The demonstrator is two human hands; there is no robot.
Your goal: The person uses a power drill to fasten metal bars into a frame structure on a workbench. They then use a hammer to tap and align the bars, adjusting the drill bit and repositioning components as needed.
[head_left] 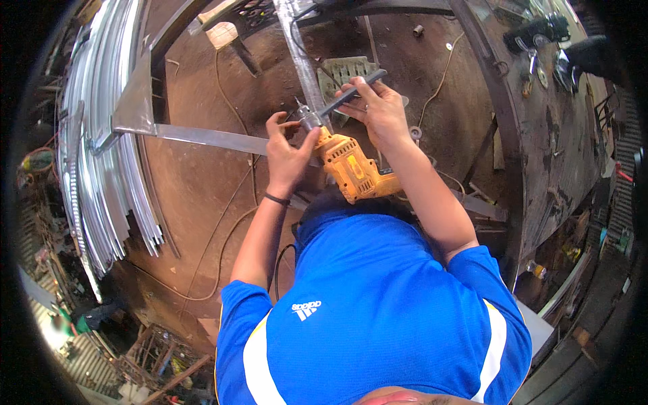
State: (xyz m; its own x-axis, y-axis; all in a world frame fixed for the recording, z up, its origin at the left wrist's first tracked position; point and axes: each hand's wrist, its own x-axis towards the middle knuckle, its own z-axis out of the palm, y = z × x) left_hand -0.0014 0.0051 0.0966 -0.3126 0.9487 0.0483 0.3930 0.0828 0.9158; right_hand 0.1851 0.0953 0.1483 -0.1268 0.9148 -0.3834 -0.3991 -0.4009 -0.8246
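A yellow power drill [352, 169] lies across my body at waist height, its metal chuck [310, 119] pointing away and to the left. A thin bit [298, 102] sticks out of the chuck. My left hand [289, 154] is curled at the chuck, the thumb along its side and the fingers bent round its left. With its fingers closed, my right hand [382, 111] grips a dark, straight metal bar [352, 92]. The bar's lower end meets the chuck or lies just in front of it; I cannot tell which.
Long shiny metal strips [101, 128] are stacked at the left. A metal frame bar [209, 140] crosses toward me, and another bar [297, 54] runs away ahead. Cables [217, 263] loop over the brown floor. A dark bench [560, 155] with tools stands at the right.
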